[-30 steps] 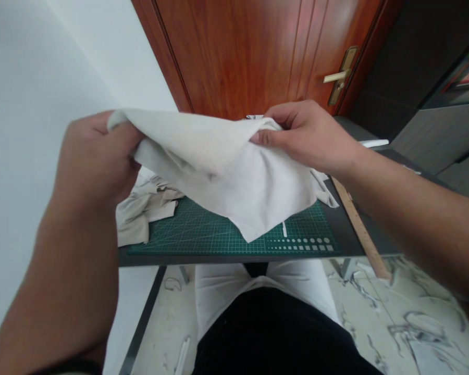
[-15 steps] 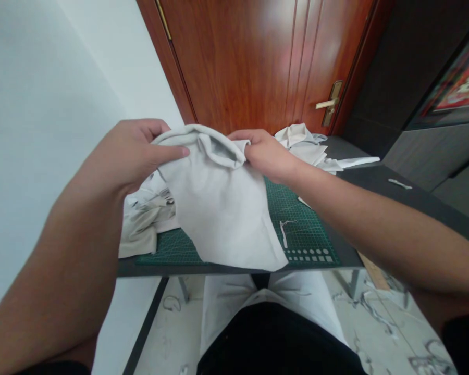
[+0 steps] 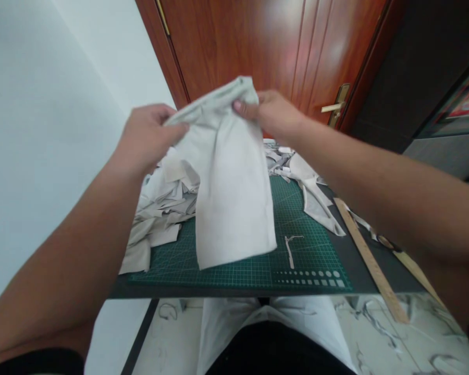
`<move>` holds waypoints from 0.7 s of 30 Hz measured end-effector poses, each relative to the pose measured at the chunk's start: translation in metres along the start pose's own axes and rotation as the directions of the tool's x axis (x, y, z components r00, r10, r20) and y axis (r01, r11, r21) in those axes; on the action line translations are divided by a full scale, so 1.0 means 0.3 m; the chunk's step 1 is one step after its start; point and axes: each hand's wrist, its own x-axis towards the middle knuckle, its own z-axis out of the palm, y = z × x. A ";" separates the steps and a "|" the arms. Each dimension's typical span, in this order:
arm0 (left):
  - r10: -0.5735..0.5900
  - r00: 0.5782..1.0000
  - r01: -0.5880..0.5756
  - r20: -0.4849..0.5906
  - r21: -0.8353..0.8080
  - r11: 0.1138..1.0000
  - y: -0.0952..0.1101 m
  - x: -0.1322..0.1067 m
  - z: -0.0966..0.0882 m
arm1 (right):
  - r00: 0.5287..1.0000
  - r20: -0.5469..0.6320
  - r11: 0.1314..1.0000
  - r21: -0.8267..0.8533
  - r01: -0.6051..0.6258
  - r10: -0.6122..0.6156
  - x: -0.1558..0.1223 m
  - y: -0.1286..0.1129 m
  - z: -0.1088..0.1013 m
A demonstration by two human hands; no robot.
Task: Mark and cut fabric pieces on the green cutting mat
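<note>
An off-white piece of fabric [image 3: 236, 192] hangs in the air above the table, its upper edge folded over. My left hand [image 3: 150, 133] pinches its upper left corner, thumb on the near side. Higher up, my right hand [image 3: 273, 114] grips the upper right end with the thumb in front and the fingers behind. The cloth's lower edge hangs loose over a green cutting mat [image 3: 234, 276]. A heap of fabric scraps [image 3: 160, 208] lies on the left of the mat, partly hidden by my left arm and the cloth.
More fabric offcuts [image 3: 316, 198] lie at the back right. A wooden ruler [image 3: 371, 255] sticks out past the table's front edge. One thin scrap strip [image 3: 289, 252] rests on the mat. Behind the table stands a wooden door [image 3: 234, 47]; a white wall [image 3: 82, 78] is at the left.
Both hands have gone up with the fabric, the right one more. The rolled upper edge is now pulled straighter, and the cloth hangs in a narrower shape. The wooden ruler has come into view.
</note>
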 end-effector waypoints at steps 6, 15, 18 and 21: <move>0.283 0.926 -0.295 -0.250 -0.011 0.955 0.100 -0.044 -0.143 | 0.943 0.080 0.938 -0.100 0.331 -0.324 -0.048 -0.198 -0.084; 0.092 0.676 -0.066 0.731 -0.065 0.996 0.069 -0.625 -0.192 | 0.899 0.433 0.973 -0.173 0.155 -0.066 -0.745 -0.058 0.035; 0.037 0.513 0.133 0.857 -0.122 0.984 0.009 -0.726 -0.112 | 0.876 0.469 0.991 -0.114 -0.068 0.114 -0.919 0.038 0.107; -0.055 0.544 0.431 0.837 -0.223 0.874 -0.089 -0.746 0.022 | 0.887 0.293 0.927 0.011 -0.376 0.356 -0.969 0.149 0.168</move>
